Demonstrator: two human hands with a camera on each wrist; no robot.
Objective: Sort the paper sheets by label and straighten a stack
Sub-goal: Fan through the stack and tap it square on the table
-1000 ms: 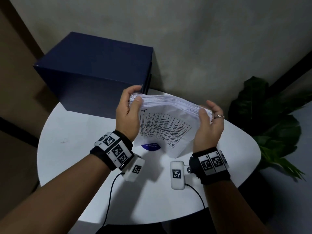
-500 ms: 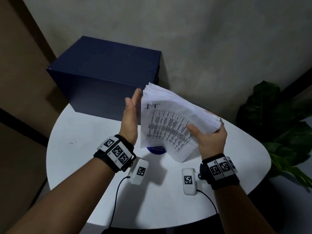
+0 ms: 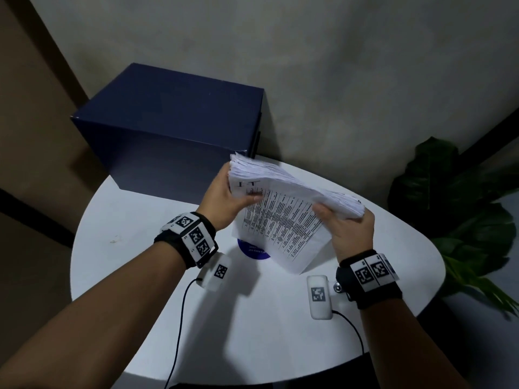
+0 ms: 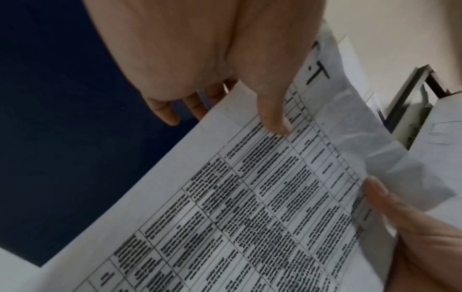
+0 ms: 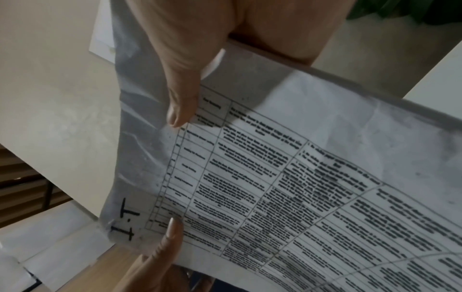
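A thick stack of white paper sheets [image 3: 283, 209] stands on its long edge above the round white table [image 3: 134, 248], tilted, its near sheet printed with a table and hand-marked "T.T" [image 5: 127, 219] at one corner. My left hand [image 3: 224, 195] grips the stack's left end, thumb [image 4: 272, 110] on the printed face and fingers behind. My right hand [image 3: 348, 228] grips the right end, thumb [image 5: 180, 98] on the front sheet [image 4: 250, 207], fingers hidden behind the stack.
A large dark blue box [image 3: 168, 127] stands at the table's back left, just behind the stack. A round blue sticker [image 3: 252, 251] lies on the table under the paper. A leafy green plant [image 3: 460, 220] stands off the right edge.
My left hand, flat against the stack's left edge half a second ago, now clasps that end with the thumb on the front sheet. The stack has tipped more upright than a second ago.
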